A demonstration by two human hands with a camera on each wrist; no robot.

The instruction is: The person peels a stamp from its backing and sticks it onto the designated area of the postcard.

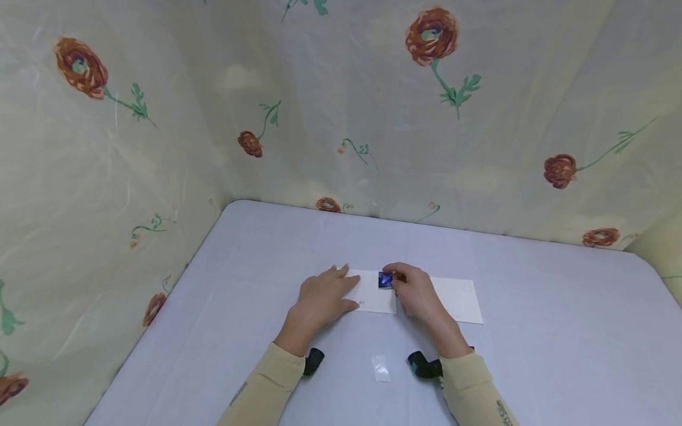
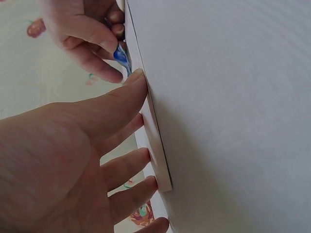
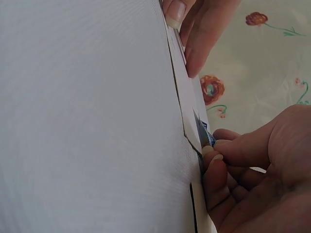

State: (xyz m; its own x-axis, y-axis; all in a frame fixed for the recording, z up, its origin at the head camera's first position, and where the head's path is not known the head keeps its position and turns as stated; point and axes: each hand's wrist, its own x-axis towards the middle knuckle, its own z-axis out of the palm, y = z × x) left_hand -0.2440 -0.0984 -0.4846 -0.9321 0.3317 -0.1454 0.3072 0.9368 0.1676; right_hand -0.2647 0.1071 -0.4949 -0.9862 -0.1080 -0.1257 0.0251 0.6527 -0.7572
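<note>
A white envelope [image 1: 373,299] with a small grey print lies flat on the table. My left hand [image 1: 326,296] rests on its left part, fingers straight and spread; the left wrist view shows the thumb [image 2: 136,82] on its near edge. At the envelope's upper right corner my right hand [image 1: 418,293] pinches a small blue stamp [image 1: 385,280] between thumb and finger. In the right wrist view the stamp [image 3: 206,133] is tilted up from the paper, partly hidden by the fingertips. A second white envelope [image 1: 458,300] lies to the right, partly under the right hand.
A small clear plastic piece [image 1: 380,368] lies on the white table [image 1: 256,266] between the forearms. Black wrist-worn devices [image 1: 424,365] show beside the sleeves. A flowered curtain [image 1: 319,118] hangs behind the table and along its left side.
</note>
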